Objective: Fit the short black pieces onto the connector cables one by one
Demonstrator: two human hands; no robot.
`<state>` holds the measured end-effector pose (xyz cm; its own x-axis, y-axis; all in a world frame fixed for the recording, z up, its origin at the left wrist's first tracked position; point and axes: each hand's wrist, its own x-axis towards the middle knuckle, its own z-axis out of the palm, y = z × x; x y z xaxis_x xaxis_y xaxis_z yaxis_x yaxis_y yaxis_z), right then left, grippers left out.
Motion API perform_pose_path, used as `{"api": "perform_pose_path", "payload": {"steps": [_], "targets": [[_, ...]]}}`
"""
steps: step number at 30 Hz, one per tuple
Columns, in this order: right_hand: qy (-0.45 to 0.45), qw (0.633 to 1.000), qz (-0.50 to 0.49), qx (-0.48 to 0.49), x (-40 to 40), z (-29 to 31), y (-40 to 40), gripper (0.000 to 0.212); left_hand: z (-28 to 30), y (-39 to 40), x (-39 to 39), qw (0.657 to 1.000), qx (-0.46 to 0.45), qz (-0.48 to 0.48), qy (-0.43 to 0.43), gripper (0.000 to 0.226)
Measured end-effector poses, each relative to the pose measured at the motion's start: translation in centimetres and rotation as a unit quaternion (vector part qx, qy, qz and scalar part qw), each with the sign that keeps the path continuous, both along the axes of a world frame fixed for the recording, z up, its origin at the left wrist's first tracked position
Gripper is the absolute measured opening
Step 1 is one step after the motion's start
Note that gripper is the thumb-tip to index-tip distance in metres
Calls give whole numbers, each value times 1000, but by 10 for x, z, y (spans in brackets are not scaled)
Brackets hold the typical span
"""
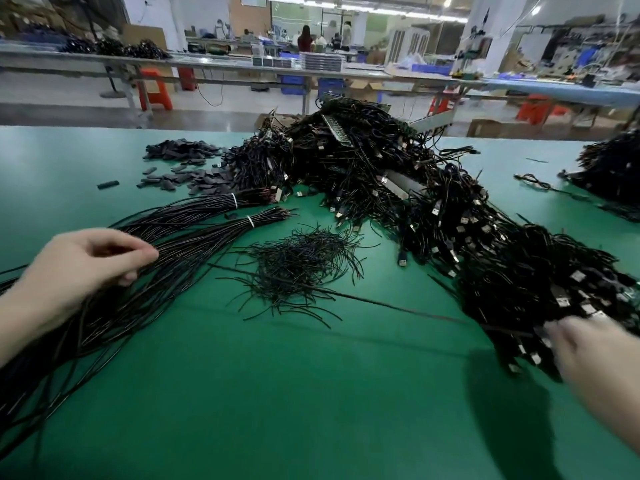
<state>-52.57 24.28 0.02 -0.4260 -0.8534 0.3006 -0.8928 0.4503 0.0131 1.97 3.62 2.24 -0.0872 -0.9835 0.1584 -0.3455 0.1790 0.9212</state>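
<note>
Cables (pixel 194 216) in tied bundles lie at the left of the green bench (pixel 277 393), and the left hand (pixel 79 265) pinches a few strands between thumb and fingers. Black pieces (pixel 183 164) sit heaped at the far left, well apart from that grip. Rightward, the right hand (pixel 588 355) reaches into the connector pile (pixel 485 237); blur hides its grip. Best to separate out one cable before fetching a piece.
</note>
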Motion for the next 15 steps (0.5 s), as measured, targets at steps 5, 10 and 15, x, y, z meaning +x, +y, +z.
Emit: {"api": "perform_pose_path", "payload": {"steps": [5, 10, 15], "targets": [[-103, 987, 101, 74, 55, -11, -15, 24, 37, -4, -102, 960, 38, -58, 273, 24], [-481, 828, 283, -58, 155, 53, -85, 48, 69, 9, -200, 880, 153, -164, 419, 24], [-650, 682, 329, -66, 197, 71, -128, 28, 61, 5, -240, 856, 137, -145, 477, 25]]}}
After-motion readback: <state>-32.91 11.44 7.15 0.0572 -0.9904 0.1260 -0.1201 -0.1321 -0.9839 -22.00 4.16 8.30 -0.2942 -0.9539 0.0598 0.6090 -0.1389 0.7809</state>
